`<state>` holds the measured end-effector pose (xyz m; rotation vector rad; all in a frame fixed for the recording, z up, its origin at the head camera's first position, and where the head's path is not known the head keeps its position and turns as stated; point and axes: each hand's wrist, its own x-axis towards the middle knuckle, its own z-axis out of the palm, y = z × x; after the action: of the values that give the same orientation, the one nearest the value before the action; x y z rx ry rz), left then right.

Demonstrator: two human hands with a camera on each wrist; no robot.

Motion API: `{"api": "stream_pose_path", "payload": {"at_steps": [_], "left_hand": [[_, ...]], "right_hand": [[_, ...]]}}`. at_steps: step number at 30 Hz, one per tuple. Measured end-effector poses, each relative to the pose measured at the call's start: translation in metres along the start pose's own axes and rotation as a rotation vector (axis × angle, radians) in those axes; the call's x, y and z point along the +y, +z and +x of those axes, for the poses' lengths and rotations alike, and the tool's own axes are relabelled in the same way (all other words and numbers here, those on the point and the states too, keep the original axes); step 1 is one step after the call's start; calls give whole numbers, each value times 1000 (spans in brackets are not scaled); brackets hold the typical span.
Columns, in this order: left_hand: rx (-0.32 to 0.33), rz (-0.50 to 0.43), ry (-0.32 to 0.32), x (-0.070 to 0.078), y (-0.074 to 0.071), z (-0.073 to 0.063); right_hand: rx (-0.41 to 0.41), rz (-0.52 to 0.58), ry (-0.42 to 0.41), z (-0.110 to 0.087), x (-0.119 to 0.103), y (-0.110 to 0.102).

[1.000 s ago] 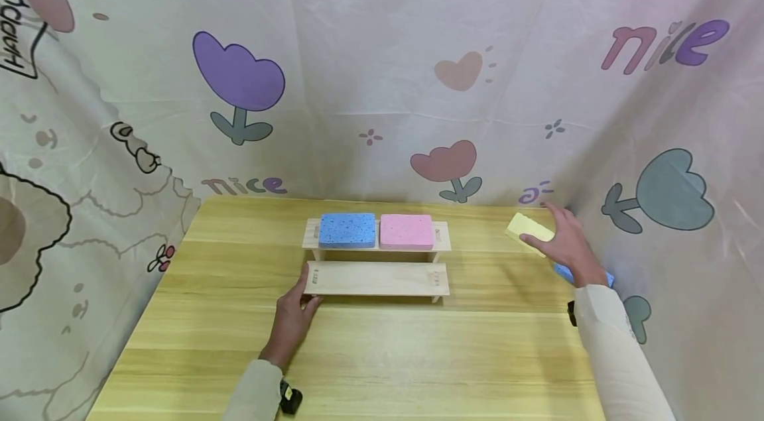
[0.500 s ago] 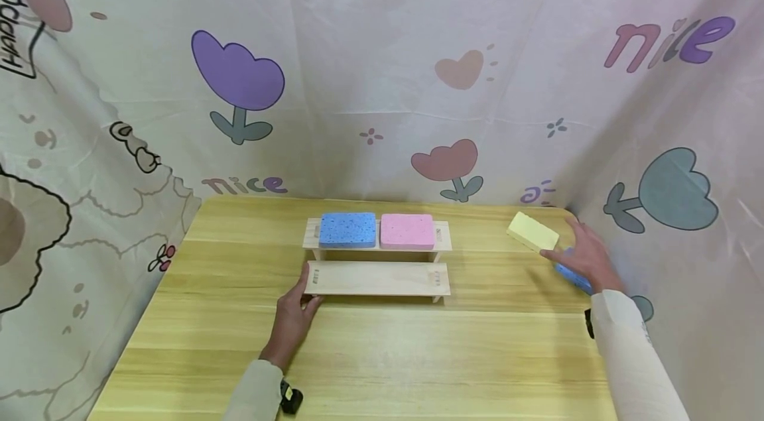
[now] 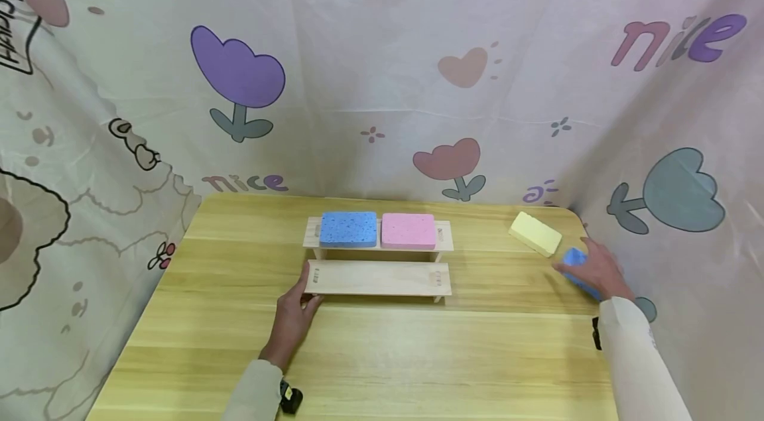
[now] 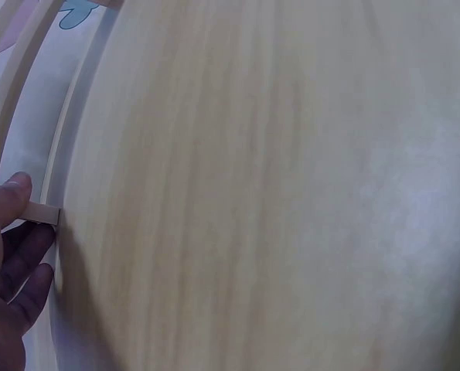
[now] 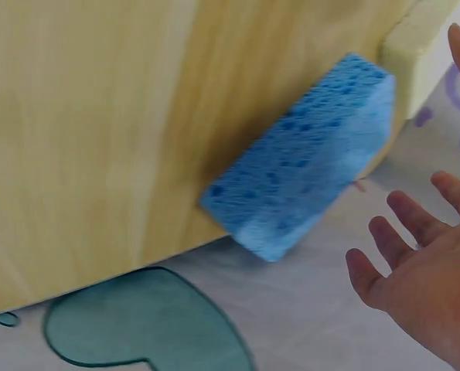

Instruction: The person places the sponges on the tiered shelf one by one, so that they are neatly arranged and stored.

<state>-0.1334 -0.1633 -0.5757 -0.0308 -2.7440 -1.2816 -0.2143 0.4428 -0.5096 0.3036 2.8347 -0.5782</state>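
Note:
A two-step wooden rack [image 3: 379, 278] stands mid-table. On its upper step, a blue sponge [image 3: 349, 229] and a pink sponge [image 3: 408, 231] lie side by side; the lower step is bare. My left hand [image 3: 292, 318] grips the rack's left front end, thumb and fingers around a small wooden piece [image 4: 42, 212] in the left wrist view. At the table's right edge, my right hand [image 3: 603, 273] hovers with fingers spread over a second blue sponge [image 5: 303, 151], which it partly hides in the head view. The right wrist view shows that sponge apart from the fingers.
A yellow sponge [image 3: 535, 233] lies at the back right, just beyond the second blue sponge. The wooden table [image 3: 382, 361] is bordered by a printed cloth [image 3: 370, 63] at the back and both sides.
My right hand has moved right and toward me, away from the yellow sponge to over the second blue sponge. The yellow sponge stays on the table. My left hand keeps its grip on the rack.

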Motion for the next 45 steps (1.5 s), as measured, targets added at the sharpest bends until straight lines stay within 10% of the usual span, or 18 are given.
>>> {"api": "stream_pose_path", "payload": {"at_steps": [45], "left_hand": [[4, 3, -4, 0, 3, 2]], "right_hand": [[-37, 38, 189, -2, 40, 22]]}}
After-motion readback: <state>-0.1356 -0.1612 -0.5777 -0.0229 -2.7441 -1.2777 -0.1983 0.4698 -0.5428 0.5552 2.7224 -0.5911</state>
